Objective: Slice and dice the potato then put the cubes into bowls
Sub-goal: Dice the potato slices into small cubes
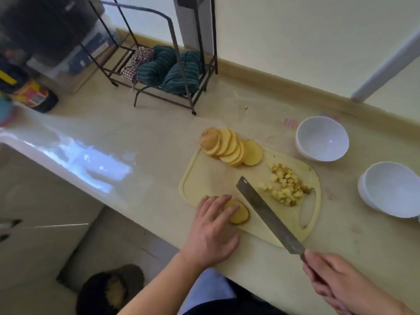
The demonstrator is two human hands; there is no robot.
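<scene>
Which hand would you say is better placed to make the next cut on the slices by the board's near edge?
Right. The right hand grips the knife, its blade beside the slices; the left hand presses flat on them.

Glossy ceramic bowls (322, 138), plastic board (204, 176)

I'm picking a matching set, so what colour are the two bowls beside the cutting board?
Both bowls are plain white, seen clearly in the head view.

A cutting board (204, 178) is set at frame centre on the bench (136, 137); slices (229, 147) are stacked at its upper edge, cubes (286, 187) at its right, two bowls (322, 138) further right.
</scene>
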